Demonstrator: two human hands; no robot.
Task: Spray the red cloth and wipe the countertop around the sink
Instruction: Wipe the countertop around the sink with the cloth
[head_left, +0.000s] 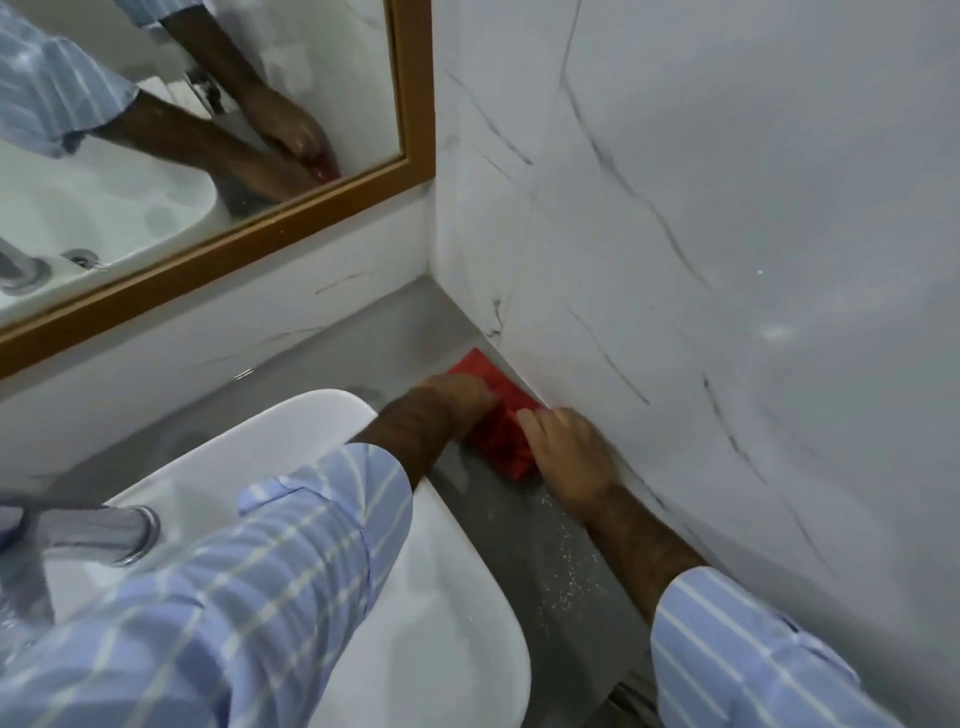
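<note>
The red cloth (496, 415) lies bunched on the grey countertop (545, 525), in the narrow strip between the white sink (441, 597) and the marble side wall. My left hand (457, 397) reaches across the sink's corner and presses on the cloth's far part. On the cloth's near part rests my right hand (571, 452), with fingers curled into the fabric, close against the wall. Small white droplets speckle the counter just behind my right wrist. No spray bottle is in sight.
A chrome tap (98, 535) stands at the sink's left. A wood-framed mirror (260, 239) hangs on the back wall and reflects both hands. The marble wall (727, 260) closes the counter on the right, meeting the back wall in a corner.
</note>
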